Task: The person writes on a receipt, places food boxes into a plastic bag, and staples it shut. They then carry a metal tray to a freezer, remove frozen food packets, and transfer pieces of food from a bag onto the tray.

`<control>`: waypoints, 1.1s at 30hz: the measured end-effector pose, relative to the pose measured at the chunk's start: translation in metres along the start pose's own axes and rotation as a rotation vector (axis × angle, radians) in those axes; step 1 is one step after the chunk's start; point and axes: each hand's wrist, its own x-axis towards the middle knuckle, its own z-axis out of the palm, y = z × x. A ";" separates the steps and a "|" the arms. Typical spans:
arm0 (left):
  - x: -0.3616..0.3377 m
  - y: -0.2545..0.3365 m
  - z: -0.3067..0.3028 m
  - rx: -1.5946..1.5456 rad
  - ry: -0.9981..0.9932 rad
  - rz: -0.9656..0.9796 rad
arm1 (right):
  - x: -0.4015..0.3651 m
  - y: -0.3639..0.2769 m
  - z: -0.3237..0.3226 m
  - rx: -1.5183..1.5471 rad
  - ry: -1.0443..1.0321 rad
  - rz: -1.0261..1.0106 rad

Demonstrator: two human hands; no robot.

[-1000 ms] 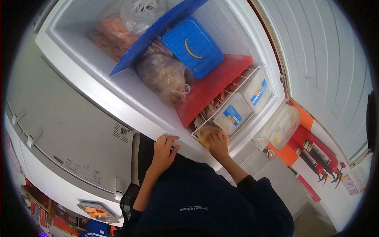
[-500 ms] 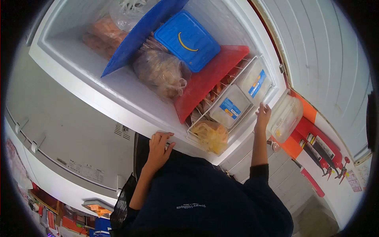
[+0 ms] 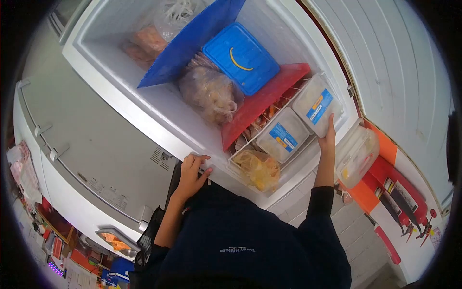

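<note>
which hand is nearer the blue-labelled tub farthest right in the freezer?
Right. The right hand holds the tub by its edge; the left hand rests on the freezer rim, well apart from it.

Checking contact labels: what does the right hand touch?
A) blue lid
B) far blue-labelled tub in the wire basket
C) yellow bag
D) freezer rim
B: the right hand grips the end of the far blue-labelled tub, while the left hand rests on the freezer rim.
</note>
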 end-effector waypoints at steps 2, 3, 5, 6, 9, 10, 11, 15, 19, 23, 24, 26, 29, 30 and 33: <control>0.000 0.002 -0.001 0.016 0.008 0.004 | 0.014 0.003 -0.010 -0.060 0.097 0.090; 0.000 0.003 -0.001 0.024 0.006 0.008 | 0.012 0.001 -0.009 -0.059 0.096 0.084; -0.001 -0.001 0.000 0.009 0.000 0.010 | 0.003 -0.004 -0.014 -0.070 0.101 0.012; -0.001 -0.002 0.001 -0.004 -0.008 0.006 | -0.006 -0.008 -0.019 -0.071 0.114 0.004; 0.002 0.009 -0.001 -0.002 -0.002 0.017 | -0.050 -0.026 -0.035 0.010 0.143 -0.130; 0.002 0.009 -0.001 0.006 0.025 0.029 | -0.071 -0.035 -0.039 0.072 0.183 -0.162; 0.001 0.009 0.000 0.006 0.013 0.036 | -0.091 -0.043 -0.041 0.135 0.223 -0.195; 0.000 0.007 0.002 0.011 0.003 0.016 | -0.143 -0.065 -0.052 0.154 0.273 -0.264; 0.000 0.011 0.002 0.047 0.011 -0.001 | -0.144 -0.061 -0.058 0.094 0.288 -0.299; 0.000 0.012 -0.001 0.063 -0.007 -0.037 | -0.099 -0.030 -0.061 0.037 0.290 -0.195; 0.000 0.010 0.000 0.048 -0.010 -0.030 | -0.085 -0.025 -0.060 0.027 0.279 -0.182; 0.001 0.008 0.000 0.034 -0.009 -0.036 | -0.056 -0.008 -0.060 -0.009 0.176 -0.100; 0.001 0.006 0.000 0.019 -0.016 -0.056 | -0.027 0.003 -0.039 0.025 0.109 -0.102; 0.002 0.007 -0.001 0.005 -0.016 -0.050 | -0.022 0.007 -0.035 0.018 0.106 -0.092; 0.003 0.006 -0.003 -0.008 -0.027 -0.050 | -0.016 0.017 -0.029 0.050 0.098 -0.128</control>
